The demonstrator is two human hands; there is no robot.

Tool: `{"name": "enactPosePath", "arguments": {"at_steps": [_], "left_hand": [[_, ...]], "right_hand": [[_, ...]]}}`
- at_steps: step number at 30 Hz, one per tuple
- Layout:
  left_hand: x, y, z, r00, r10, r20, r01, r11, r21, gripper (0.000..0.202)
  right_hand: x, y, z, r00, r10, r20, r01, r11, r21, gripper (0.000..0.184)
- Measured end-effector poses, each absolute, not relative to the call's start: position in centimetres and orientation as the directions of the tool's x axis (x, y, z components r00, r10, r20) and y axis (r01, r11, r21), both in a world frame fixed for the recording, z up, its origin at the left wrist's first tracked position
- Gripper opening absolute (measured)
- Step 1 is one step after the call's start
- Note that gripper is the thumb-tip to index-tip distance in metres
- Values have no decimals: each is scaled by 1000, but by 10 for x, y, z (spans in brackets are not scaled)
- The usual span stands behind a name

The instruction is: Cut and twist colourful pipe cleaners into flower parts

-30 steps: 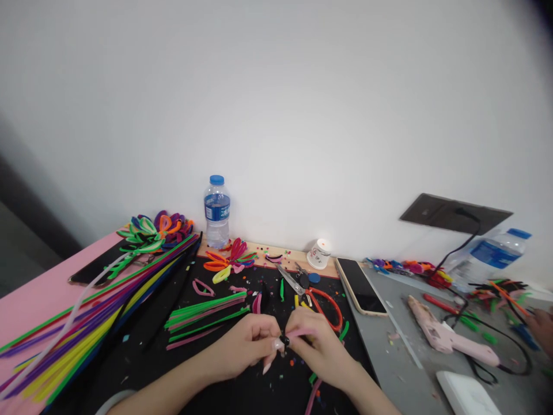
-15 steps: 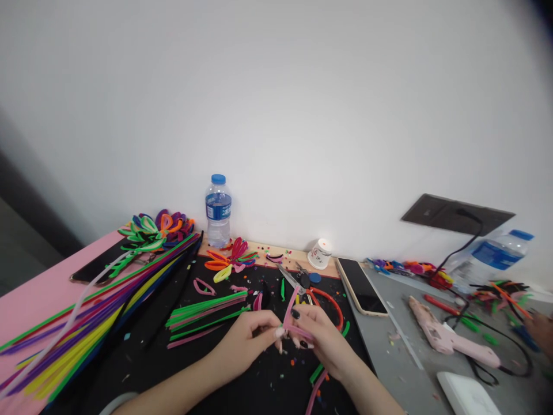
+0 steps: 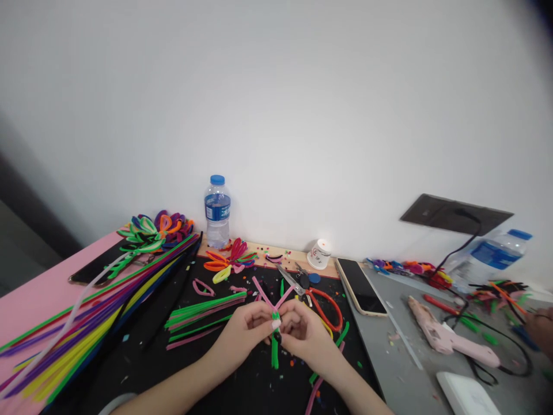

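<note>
Between my hands is a small pipe-cleaner piece (image 3: 275, 316), with two pink ends spread upward in a V and green strands hanging below. My left hand (image 3: 254, 328) pinches it from the left, thumb near the joint. From the other side my right hand (image 3: 298, 328) grips the same piece with curled fingers, which partly hide the joint. Orange-handled scissors (image 3: 327, 308) lie just beyond my right hand. Left of my left hand lies a bundle of cut green and pink pipe cleaners (image 3: 203, 314). A pink loop (image 3: 203, 287) rests above that bundle.
Long pipe cleaners (image 3: 82, 340) and finished flowers (image 3: 151, 230) occupy the left. A water bottle (image 3: 217, 212) and paper cup (image 3: 319, 253) stand along the wall. Rightward are a phone (image 3: 360, 286), a pink glue gun (image 3: 451, 340) with its cord, and another person's hand (image 3: 540, 328).
The piece has been turned: its pink ends now point up in a V and its green strands show below. My right hand has shifted slightly left, with its fingers curled more.
</note>
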State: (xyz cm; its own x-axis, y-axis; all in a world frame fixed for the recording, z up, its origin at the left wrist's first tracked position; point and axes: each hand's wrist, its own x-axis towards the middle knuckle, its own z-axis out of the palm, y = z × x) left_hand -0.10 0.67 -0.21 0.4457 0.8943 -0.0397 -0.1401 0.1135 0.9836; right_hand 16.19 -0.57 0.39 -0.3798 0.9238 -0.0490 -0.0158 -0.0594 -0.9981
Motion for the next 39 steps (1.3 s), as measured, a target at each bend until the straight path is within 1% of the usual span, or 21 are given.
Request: {"name": "enactPosePath", "arguments": {"at_steps": [8,10,12,14,16,19,22,30,33,39], "left_hand": [[-2,5,-4,378,925,-34,-48,57,997,17],[-2,7,-4,369,929,-36,-64,64,996,18],[-1,9,-3,359,932,-47,-100,89,991,20],[-1,10,-3,345,936,-65,-153,125,980,22],[0,11,-2,336,938,-81,-199,155,968,26],[0,12,-3,345,934,-89,-231,177,957,30],[0,12,-4,372,923,-102,-226,196,954,27],[-4,13,-1,418,903,-97,-209,199,957,24],[-4,14,-1,416,903,-104,-195,201,960,24],[-4,16,-4,355,934,-46,-128,97,987,23]], "right_hand": [[159,-8,8,-366,929,-55,56,-37,-998,25],[160,-8,8,-348,935,-69,90,-40,-995,21],[160,-7,8,-314,947,-75,129,-35,-991,14],[161,-7,7,-283,957,-65,167,-17,-986,6],[162,-6,7,-275,960,-44,201,13,-980,3],[162,-7,8,-288,957,-20,257,58,-965,6],[161,-8,8,-310,951,-20,292,75,-953,9],[162,-8,3,-327,944,-46,300,58,-952,10],[163,-6,3,-311,950,-19,298,78,-951,9],[165,-5,3,-299,954,0,353,111,-929,17]]}}
